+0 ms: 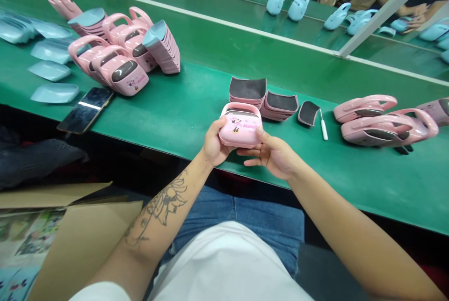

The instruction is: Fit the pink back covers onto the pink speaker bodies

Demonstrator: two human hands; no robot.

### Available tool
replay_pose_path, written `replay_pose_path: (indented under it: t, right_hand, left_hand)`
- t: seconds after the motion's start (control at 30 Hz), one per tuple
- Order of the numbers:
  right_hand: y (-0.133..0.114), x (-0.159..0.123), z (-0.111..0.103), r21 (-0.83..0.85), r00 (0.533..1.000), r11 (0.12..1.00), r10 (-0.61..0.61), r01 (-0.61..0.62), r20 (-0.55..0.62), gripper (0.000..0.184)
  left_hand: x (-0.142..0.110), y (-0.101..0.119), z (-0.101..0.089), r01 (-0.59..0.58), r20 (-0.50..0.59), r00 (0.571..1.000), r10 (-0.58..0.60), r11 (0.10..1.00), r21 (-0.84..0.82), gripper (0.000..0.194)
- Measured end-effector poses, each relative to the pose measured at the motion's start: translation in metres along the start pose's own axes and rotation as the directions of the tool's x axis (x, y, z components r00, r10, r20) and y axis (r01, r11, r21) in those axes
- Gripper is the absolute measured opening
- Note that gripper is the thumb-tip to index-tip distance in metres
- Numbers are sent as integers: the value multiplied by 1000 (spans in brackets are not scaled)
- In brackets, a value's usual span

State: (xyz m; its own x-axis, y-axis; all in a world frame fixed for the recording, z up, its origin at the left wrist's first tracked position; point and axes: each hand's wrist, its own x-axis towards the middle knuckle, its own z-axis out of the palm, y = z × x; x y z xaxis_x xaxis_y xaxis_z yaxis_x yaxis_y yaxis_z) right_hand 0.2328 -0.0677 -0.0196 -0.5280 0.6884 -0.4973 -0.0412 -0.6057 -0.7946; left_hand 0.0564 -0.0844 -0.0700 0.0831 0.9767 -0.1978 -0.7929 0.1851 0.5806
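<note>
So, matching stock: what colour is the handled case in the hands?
The handled case is pink, shown best in the head view.

A pink plastic case point(240, 127) with an arched handle, a dark oval panel and a Minnie Mouse print sits gripped at both sides, handle pointing away, its lower edge resting on the right hand's fingers point(259, 151), the left hand point(214, 143) cupping the other side.
</note>
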Motion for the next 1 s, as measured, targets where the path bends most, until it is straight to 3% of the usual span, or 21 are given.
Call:
replay_pose_path:
  t: [0.3,0.4,0.47,0.53,0.6,0.67,0.73,0.8,0.9,1.0]
  right_hand:
    - [23,17,1,48,976,976,-212,214,-43,53]
    - [28,10,3,-44,954,953,-300,300,-4,52]
    - [25,-3,2,-187,930,914,-367,361,3,50]
    - [20,-20,0,-391,894,825,-448,408,-14,51]
    - [14,-37,-3,-620,849,664,-529,417,4,57]
    - [9,-50,-6,-793,792,439,-604,423,88,65]
    - [6,-57,-7,-863,744,255,-641,435,186,72]
    - [6,-60,-9,-874,735,195,-637,445,232,76]
    - [10,-58,-13,-866,756,223,-612,447,232,77]
    - [22,-52,-19,-827,749,264,-613,496,254,82]
  left_hand:
    - [-4,-5,2,-133,-8,991,133,991,26,50]
    - [-7,-2,-6,-176,65,983,170,978,111,52]
    - [-11,2,-14,-269,120,962,247,934,234,53]
    - [-20,9,-21,-410,171,912,373,811,416,56]
    - [-34,17,-22,-517,268,843,467,567,641,65]
    - [-51,24,-15,-558,414,790,452,249,792,79]
    - [-65,30,-1,-558,518,785,340,25,830,87]
    - [-74,34,13,-533,526,814,249,-44,845,83]
    - [-77,40,25,-431,431,886,170,-39,902,73]
    - [-76,45,28,-344,345,935,76,-31,938,75]
